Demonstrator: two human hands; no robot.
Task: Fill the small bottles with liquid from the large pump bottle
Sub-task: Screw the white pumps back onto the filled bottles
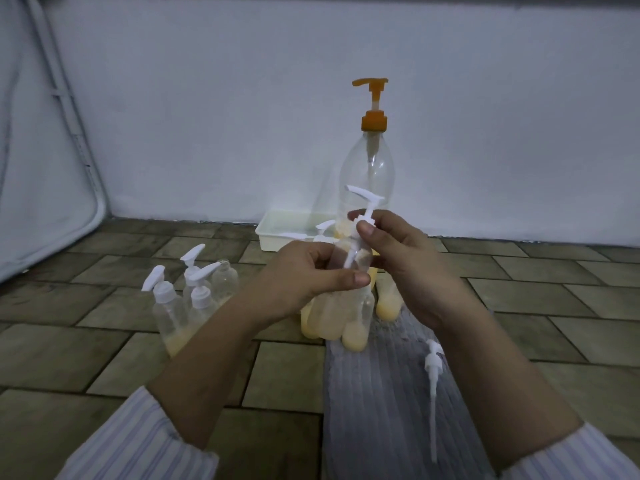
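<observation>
My left hand [304, 275] grips a small clear bottle [341, 306] holding a little yellow liquid at its bottom. My right hand [401, 258] pinches a white pump cap [363, 209] whose tube reaches down into that bottle's neck. Behind both hands stands the large clear pump bottle [367, 174] with its orange pump [373, 102], nearly drained, in a white tray [273, 233]. To the left stand three capped small bottles [173, 306] and an uncapped one [225, 278]. More small bottles [356, 336] with yellow liquid lie below my hands.
A loose white pump cap with a long tube [433, 386] lies on a grey ribbed cloth [381, 410] spread over the tiled floor [104, 341]. A pale wall [207, 116] runs close behind the tray. A white folded frame [52, 168] leans at the left.
</observation>
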